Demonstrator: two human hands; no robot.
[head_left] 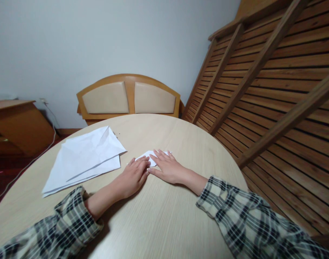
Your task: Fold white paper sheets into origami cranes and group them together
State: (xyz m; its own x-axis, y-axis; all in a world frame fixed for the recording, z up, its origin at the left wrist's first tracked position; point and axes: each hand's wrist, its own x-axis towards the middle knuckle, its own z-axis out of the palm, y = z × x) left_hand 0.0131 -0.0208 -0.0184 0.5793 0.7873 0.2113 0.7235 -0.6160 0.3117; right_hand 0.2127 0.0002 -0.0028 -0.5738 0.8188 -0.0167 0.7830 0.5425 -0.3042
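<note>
A small folded piece of white paper (153,162) lies flat near the middle of the round table (164,223). My left hand (134,177) rests on its left part, palm down, fingers stretched forward and close together. On its right part lies my right hand (166,166), flat with the fingers spread. The thumb of my right hand is close to the fingertips of my left hand. Both hands press down on the paper and cover much of it, so its full shape is hidden.
Several larger sheets of white paper (86,154), the top one creased, lie on the table's left side. Behind the table stands a wooden headboard (131,93) with cream panels. A slatted wooden frame (261,93) leans at the right. A wooden cabinet (21,126) stands at the left.
</note>
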